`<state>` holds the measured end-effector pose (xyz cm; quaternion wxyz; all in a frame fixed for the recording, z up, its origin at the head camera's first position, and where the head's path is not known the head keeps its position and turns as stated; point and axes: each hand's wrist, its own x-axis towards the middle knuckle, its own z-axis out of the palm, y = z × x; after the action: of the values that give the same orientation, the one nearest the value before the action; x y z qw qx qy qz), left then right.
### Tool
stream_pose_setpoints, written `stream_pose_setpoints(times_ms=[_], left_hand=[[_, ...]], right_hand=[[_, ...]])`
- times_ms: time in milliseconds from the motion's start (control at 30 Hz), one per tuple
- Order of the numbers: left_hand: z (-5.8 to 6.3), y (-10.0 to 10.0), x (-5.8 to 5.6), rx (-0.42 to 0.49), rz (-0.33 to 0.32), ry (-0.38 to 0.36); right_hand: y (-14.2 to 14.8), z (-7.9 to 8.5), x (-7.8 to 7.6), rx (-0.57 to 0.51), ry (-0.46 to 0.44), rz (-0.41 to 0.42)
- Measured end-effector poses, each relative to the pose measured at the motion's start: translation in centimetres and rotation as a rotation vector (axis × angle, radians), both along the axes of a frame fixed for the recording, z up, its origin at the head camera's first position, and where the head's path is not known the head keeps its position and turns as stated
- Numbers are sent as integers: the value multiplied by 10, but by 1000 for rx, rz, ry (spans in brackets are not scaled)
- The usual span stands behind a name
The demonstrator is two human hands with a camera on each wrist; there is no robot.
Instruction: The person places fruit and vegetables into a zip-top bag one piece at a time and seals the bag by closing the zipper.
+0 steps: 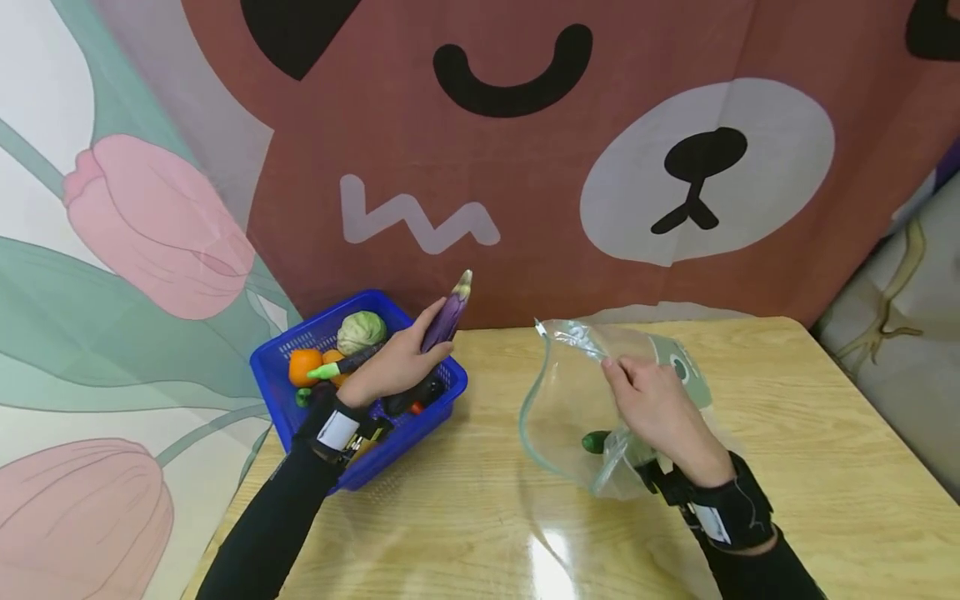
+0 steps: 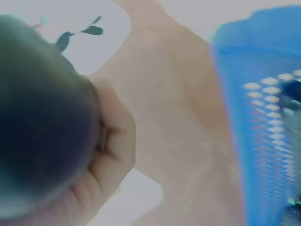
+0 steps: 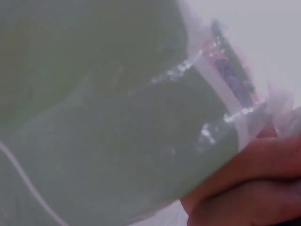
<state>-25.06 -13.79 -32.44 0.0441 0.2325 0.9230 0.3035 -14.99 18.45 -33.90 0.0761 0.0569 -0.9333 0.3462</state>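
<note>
My left hand (image 1: 393,365) grips a purple eggplant (image 1: 447,321) above the right side of a blue basket (image 1: 420,443), its pale stem end pointing up and away. Close up in the left wrist view, the eggplant (image 2: 42,122) looks dark and round, with curled fingers (image 2: 115,141) around it. My right hand (image 1: 663,412) pinches the upper part of a clear zip bag (image 1: 566,383), whose mouth gapes to the left. A dark green cucumber (image 1: 596,442) shows low in the bag. Bag film (image 3: 117,141) fills most of the right wrist view beside the fingers (image 3: 249,183).
In the basket lie a pale green cabbage (image 1: 362,332), an orange round item (image 1: 303,367), a small green pepper (image 1: 302,397) and several dark vegetables. The wooden table (image 1: 465,533) meets a printed cloth backdrop (image 1: 525,275) at its far edge.
</note>
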Motion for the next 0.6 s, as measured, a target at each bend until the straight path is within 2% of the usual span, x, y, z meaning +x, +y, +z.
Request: stream_pose_setpoints(times_ms=[100,233,400,600], left_hand=[[15,10,16,23,-86,3],[25,22,31,1,-226,38],[30,31,42,-41,-365,113],[30,40,54,-112,-452,183]], right_hand=[[0,0,0,17,16,-7],[1,1,-1,29,24,-13],[2,1,-1,44,36,-21],[0,2,-1,40,34,-19]])
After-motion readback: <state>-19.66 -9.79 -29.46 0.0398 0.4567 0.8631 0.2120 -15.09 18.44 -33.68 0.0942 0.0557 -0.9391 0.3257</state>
